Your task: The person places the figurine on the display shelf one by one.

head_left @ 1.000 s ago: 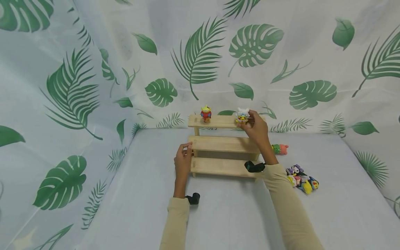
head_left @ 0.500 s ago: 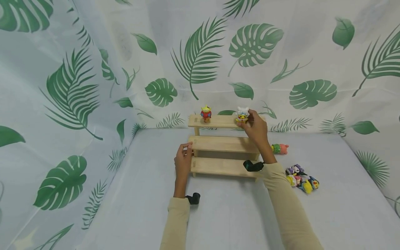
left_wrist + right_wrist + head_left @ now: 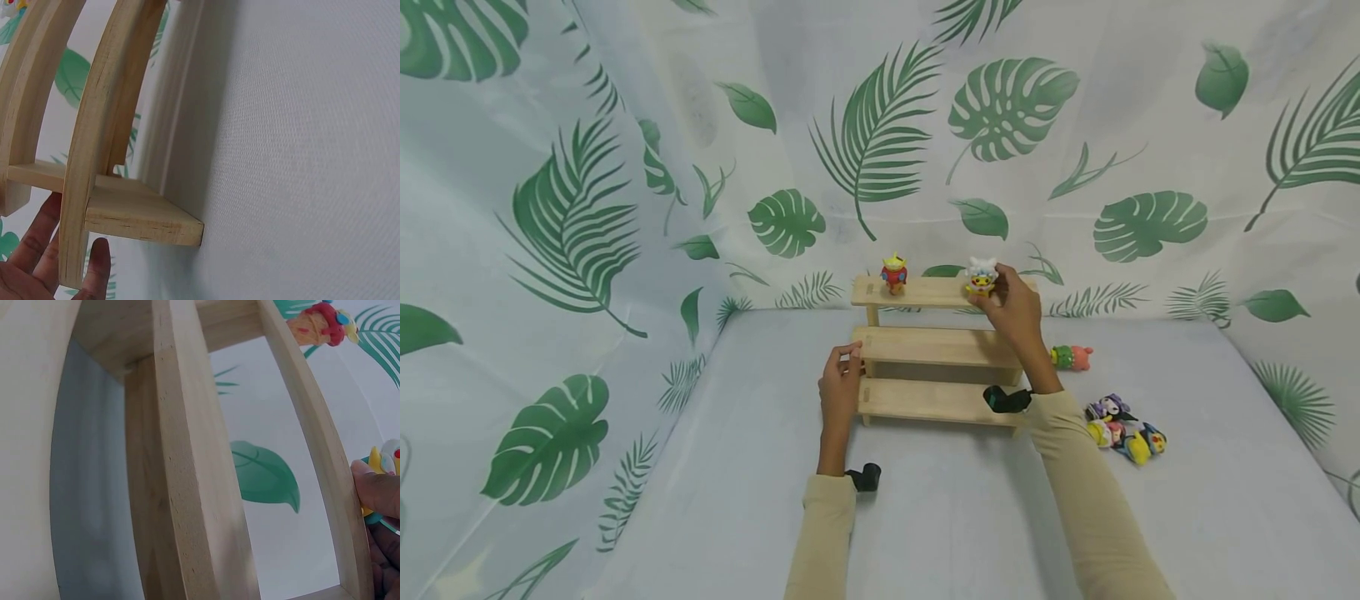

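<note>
A three-tier wooden display shelf (image 3: 936,346) stands against the leaf-print backdrop. On its top tier, toward the right end, my right hand (image 3: 1019,310) pinches a small yellow figurine with a white fluffy hood (image 3: 981,273). The right wrist view shows the thumb (image 3: 379,489) against the figurine, most of which is cut off by the frame. At the shelf's left side, my left hand (image 3: 839,387) grips the end of the middle tier, fingers and thumb (image 3: 99,265) on either side of the wood. A red-and-yellow figurine (image 3: 894,273) with a cone-shaped base stands upright on the top tier's left.
On the white table (image 3: 940,517), right of the shelf, lies a green-and-pink figurine (image 3: 1072,358). Nearer, a purple-and-black figurine (image 3: 1108,408), a pink-and-yellow one (image 3: 1107,433) and a blue-and-yellow one (image 3: 1142,445) lie clustered. Leaf-print cloth walls (image 3: 910,167) rise behind and beside.
Almost nothing differs. The right wrist has shifted very slightly left while the hand stays at the white-hooded figurine; the left hand keeps its place.
</note>
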### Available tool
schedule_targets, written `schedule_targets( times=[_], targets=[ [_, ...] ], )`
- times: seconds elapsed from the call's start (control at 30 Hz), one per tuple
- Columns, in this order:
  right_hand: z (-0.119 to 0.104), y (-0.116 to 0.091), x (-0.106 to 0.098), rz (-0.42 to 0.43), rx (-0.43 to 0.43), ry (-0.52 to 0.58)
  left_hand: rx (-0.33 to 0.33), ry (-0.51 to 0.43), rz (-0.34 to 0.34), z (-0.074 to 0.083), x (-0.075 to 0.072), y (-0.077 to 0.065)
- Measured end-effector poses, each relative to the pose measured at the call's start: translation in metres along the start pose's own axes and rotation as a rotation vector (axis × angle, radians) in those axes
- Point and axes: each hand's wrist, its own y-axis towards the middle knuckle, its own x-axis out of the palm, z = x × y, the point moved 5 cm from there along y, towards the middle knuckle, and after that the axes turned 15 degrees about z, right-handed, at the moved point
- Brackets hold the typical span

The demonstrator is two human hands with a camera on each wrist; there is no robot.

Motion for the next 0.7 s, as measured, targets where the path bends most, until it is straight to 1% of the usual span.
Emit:
schedule_targets(
  times=[0.37, 0.7],
  targets=[
    [-0.0029, -0.0029, -0.0023, 0.01, -0.014, -0.023, 0.001, 0.008, -0.002, 0.0016, -0.0014, -0.0021],
    [0.0008, -0.0048, -0.0046, -0.008, 0.021, 0.038, 0.011, -0.006, -0.001, 0.0035, -0.0015, -0.0013]
  ],
)
